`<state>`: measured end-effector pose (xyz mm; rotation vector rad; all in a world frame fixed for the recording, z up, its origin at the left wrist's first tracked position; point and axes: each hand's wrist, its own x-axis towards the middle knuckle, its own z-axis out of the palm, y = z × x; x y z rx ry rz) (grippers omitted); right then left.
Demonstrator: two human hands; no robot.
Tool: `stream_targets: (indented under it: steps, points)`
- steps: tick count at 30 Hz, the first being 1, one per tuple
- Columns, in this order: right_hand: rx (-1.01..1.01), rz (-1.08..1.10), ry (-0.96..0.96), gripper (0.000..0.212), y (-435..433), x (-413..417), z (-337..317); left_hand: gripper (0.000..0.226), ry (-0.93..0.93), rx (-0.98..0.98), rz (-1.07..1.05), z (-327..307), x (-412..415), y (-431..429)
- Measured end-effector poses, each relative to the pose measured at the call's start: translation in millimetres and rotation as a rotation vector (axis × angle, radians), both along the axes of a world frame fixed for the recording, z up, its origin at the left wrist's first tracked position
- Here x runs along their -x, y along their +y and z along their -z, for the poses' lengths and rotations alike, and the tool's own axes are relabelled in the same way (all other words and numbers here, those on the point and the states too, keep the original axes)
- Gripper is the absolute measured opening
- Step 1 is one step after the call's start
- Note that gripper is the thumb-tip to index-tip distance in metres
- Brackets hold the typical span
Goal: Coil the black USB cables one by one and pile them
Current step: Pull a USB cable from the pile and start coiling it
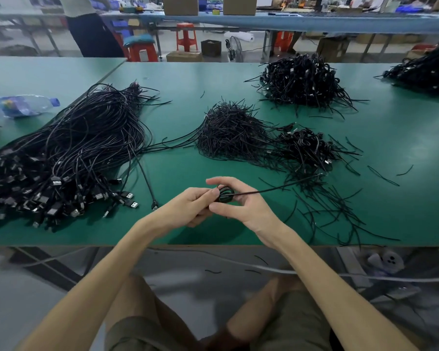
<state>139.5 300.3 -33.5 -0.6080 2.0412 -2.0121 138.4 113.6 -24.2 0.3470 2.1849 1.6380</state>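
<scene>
Left grip [191, 204] and right grip [240, 207] pinch the coil [224, 194] near the desk's [178, 168] front edge; likely light, springy, so hold across loops.

Above the green table [178, 79] near its front edge, left hand [188, 206] and right hand [241, 206] both grip one small coiled cable [224, 193], a thin black strand [276, 188] extending rightward from it; uncoiled USB cable bundle [69, 153] lies left, coiled-cable pile [307, 148] right

no legible text, bottle [23, 105] label blurred, boxes [180, 5] unmarked
</scene>
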Motion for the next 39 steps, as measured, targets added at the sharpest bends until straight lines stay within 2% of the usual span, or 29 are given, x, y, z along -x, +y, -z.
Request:
stream_targets:
  steps: [3, 9, 12, 14, 18, 22, 26, 30, 32, 34, 37, 39]
  points:
    - [-0.141, 0.084, 0.129, 0.042, 5, -4, 0, 0.04, -0.012, -0.016, -0.023, -4, -2, -4]
    - [-0.175, 0.268, 0.133, 0.019, 3, -7, -6, 0.044, -0.019, -0.063, -0.019, -7, -6, -1]
    - [-0.206, 0.26, 0.16, 0.01, 5, -7, -12, 0.043, -0.034, -0.097, -0.022, -5, -7, 2]
    - [-0.246, 0.243, 0.192, 0.01, 6, -7, -14, 0.043, -0.047, -0.126, -0.014, -4, -6, 3]
    - [-0.268, 0.275, 0.234, 0.025, 5, -10, -15, 0.043, -0.088, -0.196, -0.024, -2, -8, 3]
    - [-0.348, 0.355, 0.369, 0.009, 2, -15, -10, 0.045, -0.081, -0.246, -0.076, -4, -13, 12]
    - [-0.399, 0.412, 0.422, 0.014, 3, -14, -4, 0.048, 0.131, -0.018, -0.155, -9, -18, 24]
    - [-0.408, 0.461, 0.423, 0.01, 5, -12, 1, 0.022, 0.16, 0.153, -0.246, -15, -21, 25]
    - [-0.395, 0.454, 0.406, 0.01, 7, -12, 1, 0.017, 0.22, 0.202, -0.24, -16, -21, 20]
    - [-0.384, 0.429, 0.393, 0.011, 7, -12, 0, 0.032, 0.328, 0.252, -0.159, -17, -20, 14]
    - [-0.354, 0.393, 0.346, 0.01, 6, -14, -2, 0.074, 0.483, 0.407, 0.012, -24, -22, 8]
    - [-0.314, 0.364, 0.295, 0.008, 7, -15, -4, 0.082, 0.575, 0.499, 0.097, -28, -23, 6]
